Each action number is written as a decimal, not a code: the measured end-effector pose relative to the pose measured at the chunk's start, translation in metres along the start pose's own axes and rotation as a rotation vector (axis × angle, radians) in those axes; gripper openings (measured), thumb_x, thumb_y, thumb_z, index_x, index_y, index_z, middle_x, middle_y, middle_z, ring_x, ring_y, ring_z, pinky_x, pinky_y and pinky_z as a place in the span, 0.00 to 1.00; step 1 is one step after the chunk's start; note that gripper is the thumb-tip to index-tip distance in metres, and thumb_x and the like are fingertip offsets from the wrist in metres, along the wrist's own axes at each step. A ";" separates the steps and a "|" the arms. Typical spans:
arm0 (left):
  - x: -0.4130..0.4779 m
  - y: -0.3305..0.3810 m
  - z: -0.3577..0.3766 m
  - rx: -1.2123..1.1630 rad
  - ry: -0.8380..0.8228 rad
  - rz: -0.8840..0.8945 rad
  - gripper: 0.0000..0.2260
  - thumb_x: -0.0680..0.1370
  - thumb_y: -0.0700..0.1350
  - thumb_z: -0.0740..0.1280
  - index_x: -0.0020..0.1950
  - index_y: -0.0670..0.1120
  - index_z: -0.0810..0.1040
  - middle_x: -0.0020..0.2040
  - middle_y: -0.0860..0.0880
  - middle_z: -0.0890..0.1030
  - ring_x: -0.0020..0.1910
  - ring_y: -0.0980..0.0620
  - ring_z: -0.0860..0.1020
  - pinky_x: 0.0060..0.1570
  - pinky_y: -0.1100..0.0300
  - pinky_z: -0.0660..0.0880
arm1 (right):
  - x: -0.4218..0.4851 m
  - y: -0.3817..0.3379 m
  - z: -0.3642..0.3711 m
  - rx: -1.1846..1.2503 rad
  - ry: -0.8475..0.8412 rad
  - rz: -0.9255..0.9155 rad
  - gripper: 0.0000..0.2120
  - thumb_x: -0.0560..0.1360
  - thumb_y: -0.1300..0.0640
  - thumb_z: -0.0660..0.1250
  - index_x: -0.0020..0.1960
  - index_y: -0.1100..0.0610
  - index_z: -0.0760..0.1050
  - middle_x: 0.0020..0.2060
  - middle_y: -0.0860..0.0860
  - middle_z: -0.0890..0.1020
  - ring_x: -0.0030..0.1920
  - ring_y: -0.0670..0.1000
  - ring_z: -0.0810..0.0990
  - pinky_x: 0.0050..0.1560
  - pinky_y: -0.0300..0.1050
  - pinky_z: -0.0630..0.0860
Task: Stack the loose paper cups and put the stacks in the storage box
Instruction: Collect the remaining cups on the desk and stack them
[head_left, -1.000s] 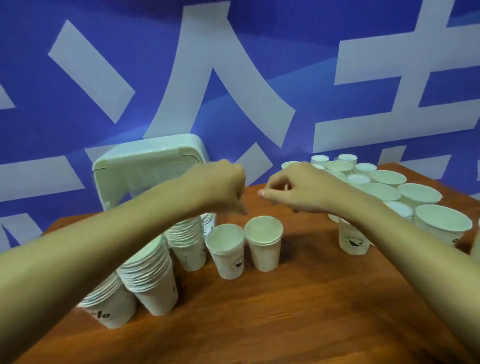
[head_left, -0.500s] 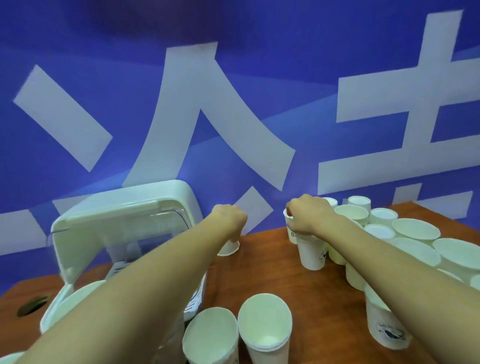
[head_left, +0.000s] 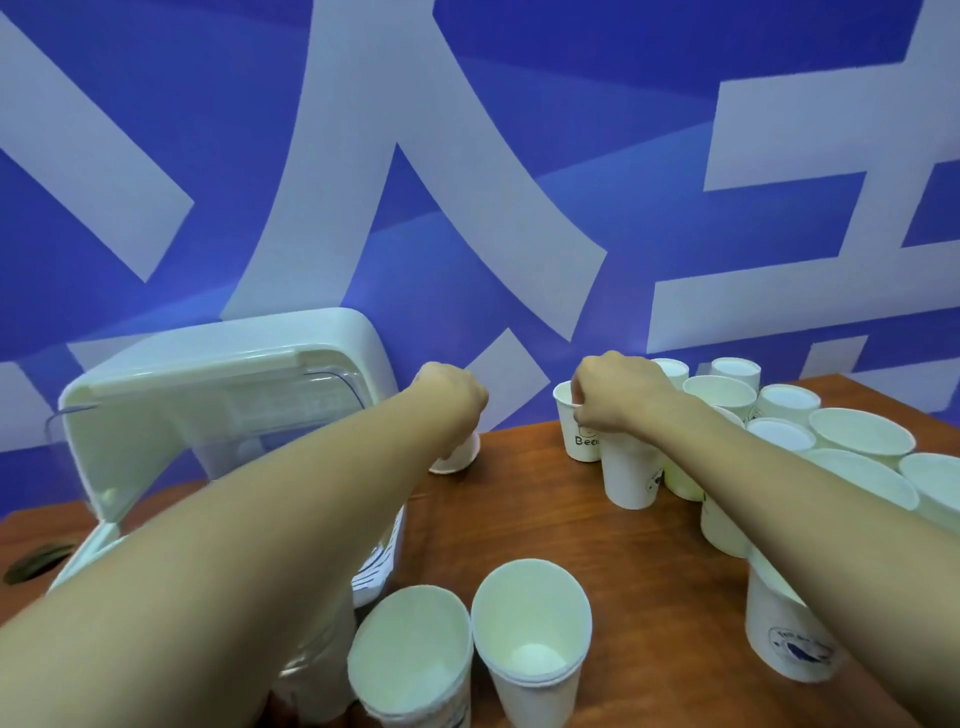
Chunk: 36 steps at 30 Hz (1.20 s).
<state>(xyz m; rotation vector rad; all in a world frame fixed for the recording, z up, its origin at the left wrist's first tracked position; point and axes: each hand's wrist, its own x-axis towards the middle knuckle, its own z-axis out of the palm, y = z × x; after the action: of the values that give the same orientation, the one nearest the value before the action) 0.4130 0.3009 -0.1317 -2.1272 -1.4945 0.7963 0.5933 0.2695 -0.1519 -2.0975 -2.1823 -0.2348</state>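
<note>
White paper cups (head_left: 862, 439) stand open. The left hand (head_left: 449, 397) grips a far cup (head_left: 460, 457); the right hand (head_left: 618, 397) pinches a printed cup (head_left: 576, 441). Brown table (head_left: 649, 571), blue wall (head_left: 675, 156).

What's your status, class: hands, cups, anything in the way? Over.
Left hand grips far cup. Right hand pinches printed cup rim. Storage box open; loose cups crowd the right side.

Bare table (head_left: 519, 519) between storage box (head_left: 208, 395) and crowded cups (head_left: 860, 436) lies open.
</note>
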 end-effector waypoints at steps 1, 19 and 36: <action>-0.004 0.000 -0.004 -0.023 0.011 0.002 0.21 0.68 0.50 0.78 0.57 0.47 0.77 0.43 0.50 0.75 0.45 0.47 0.78 0.42 0.55 0.76 | -0.001 -0.003 -0.001 -0.002 -0.001 -0.032 0.09 0.72 0.55 0.67 0.52 0.53 0.81 0.43 0.51 0.82 0.42 0.54 0.81 0.39 0.46 0.76; -0.041 0.029 -0.019 -0.474 -0.077 0.131 0.14 0.79 0.52 0.66 0.55 0.42 0.77 0.38 0.49 0.79 0.29 0.53 0.77 0.36 0.60 0.73 | -0.036 -0.022 -0.015 -0.081 -0.028 -0.356 0.06 0.76 0.46 0.67 0.42 0.43 0.73 0.43 0.47 0.83 0.45 0.52 0.78 0.48 0.47 0.70; -0.231 -0.057 -0.036 -0.365 0.615 0.181 0.10 0.74 0.54 0.67 0.45 0.51 0.84 0.40 0.52 0.82 0.38 0.48 0.77 0.35 0.54 0.77 | -0.149 -0.024 -0.101 0.207 0.280 -0.315 0.09 0.78 0.48 0.67 0.56 0.47 0.82 0.42 0.42 0.76 0.46 0.47 0.74 0.43 0.45 0.70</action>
<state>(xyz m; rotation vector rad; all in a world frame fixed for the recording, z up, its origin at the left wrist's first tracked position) 0.3375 0.1019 -0.0200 -2.4787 -1.1821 -0.1126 0.5723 0.1036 -0.0804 -1.5097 -2.2423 -0.2936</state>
